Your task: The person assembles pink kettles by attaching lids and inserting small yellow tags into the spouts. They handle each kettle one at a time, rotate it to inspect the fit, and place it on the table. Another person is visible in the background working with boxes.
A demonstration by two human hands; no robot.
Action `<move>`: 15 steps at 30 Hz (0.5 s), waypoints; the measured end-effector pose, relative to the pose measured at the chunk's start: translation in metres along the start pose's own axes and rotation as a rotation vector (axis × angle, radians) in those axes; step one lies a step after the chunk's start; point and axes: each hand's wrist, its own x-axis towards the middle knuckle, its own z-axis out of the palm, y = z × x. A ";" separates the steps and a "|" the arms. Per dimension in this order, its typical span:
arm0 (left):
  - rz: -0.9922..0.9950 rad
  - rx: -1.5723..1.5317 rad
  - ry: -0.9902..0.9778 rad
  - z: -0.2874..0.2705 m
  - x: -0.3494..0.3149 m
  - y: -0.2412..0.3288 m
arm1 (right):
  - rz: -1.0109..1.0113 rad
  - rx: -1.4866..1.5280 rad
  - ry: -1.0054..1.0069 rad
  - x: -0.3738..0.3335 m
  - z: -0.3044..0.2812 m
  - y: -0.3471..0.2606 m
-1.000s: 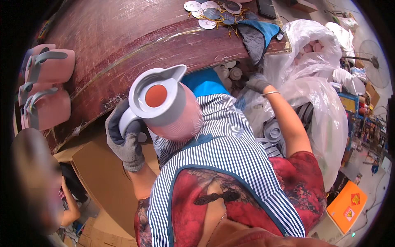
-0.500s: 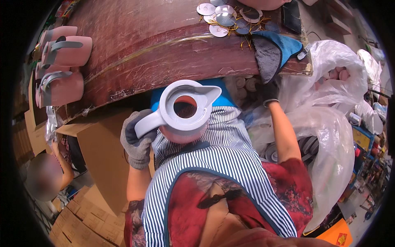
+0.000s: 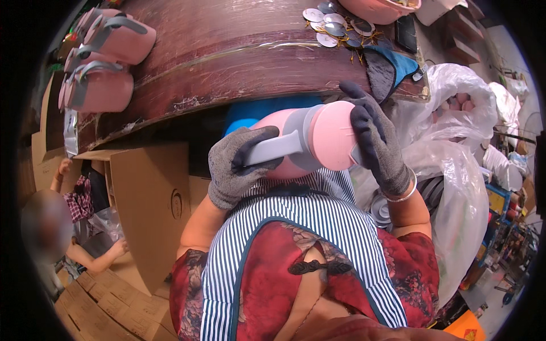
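A pink jug [image 3: 272, 121] with a grey collar and handle is tilted over my lap, its top turned toward the right. My left hand [image 3: 234, 165], in a grey glove with dark finger coating, is closed around the grey handle [image 3: 276, 149]. A round pink lid [image 3: 334, 136] covers the jug's mouth. My right hand [image 3: 380, 139], gloved the same way, grips the lid's right side near the spout; one finger points upward and some fingertips are hidden.
Several pink jugs [image 3: 102, 91] stand at the table's left. Round tags [image 3: 334, 28], a blue-grey cloth [image 3: 389, 68] and a pink basin [image 3: 378, 10] lie at the right. Plastic bags [image 3: 449, 170] hold parts on my right. A carton [image 3: 151, 210] and another person's hand [image 3: 118, 248] are at left.
My right hand has come up from below the table edge with the pink lid, now on the jug's mouth. My left hand has tilted the jug and shifted it right.
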 end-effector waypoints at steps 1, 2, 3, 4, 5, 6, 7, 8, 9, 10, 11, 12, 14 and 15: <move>0.065 0.086 -0.017 -0.007 0.001 0.002 | -0.101 -0.260 -0.080 0.001 -0.001 -0.007; 0.036 0.104 -0.043 -0.012 0.000 0.003 | -0.099 -0.439 -0.127 0.003 -0.002 -0.019; 0.008 0.122 -0.069 -0.016 -0.003 0.004 | -0.103 -0.615 -0.175 0.005 -0.003 -0.031; -0.020 0.143 -0.092 -0.020 -0.005 0.003 | -0.012 -0.709 -0.188 0.004 -0.002 -0.047; -0.005 -0.018 -0.058 -0.022 -0.008 -0.011 | 0.078 -0.804 -0.199 0.004 -0.002 -0.058; -0.026 -0.106 -0.079 -0.028 -0.007 -0.015 | -0.020 -0.936 -0.178 0.006 -0.007 -0.061; -0.043 -0.183 -0.114 -0.034 -0.006 -0.022 | -0.258 -0.940 -0.192 0.019 -0.005 -0.076; -0.056 -0.260 -0.152 -0.041 -0.003 -0.028 | -0.494 -0.936 -0.203 0.032 -0.003 -0.092; -0.046 -0.448 -0.172 -0.046 -0.003 -0.039 | -0.576 -0.803 -0.390 0.038 -0.008 -0.090; -0.016 -0.431 -0.218 -0.052 0.001 -0.041 | -0.570 -0.559 -0.591 0.047 -0.007 -0.089; 0.002 -0.378 -0.204 -0.054 0.003 -0.041 | -0.637 -0.631 -0.702 0.050 0.001 -0.094; 0.020 -0.324 -0.191 -0.053 0.004 -0.039 | -0.705 -0.703 -0.812 0.053 0.013 -0.099; 0.033 -0.228 -0.050 -0.048 0.001 -0.026 | -0.561 -0.524 -0.680 0.049 0.028 -0.090; 0.041 -0.180 0.021 -0.044 -0.001 -0.019 | -0.449 -0.508 -0.524 0.046 0.033 -0.081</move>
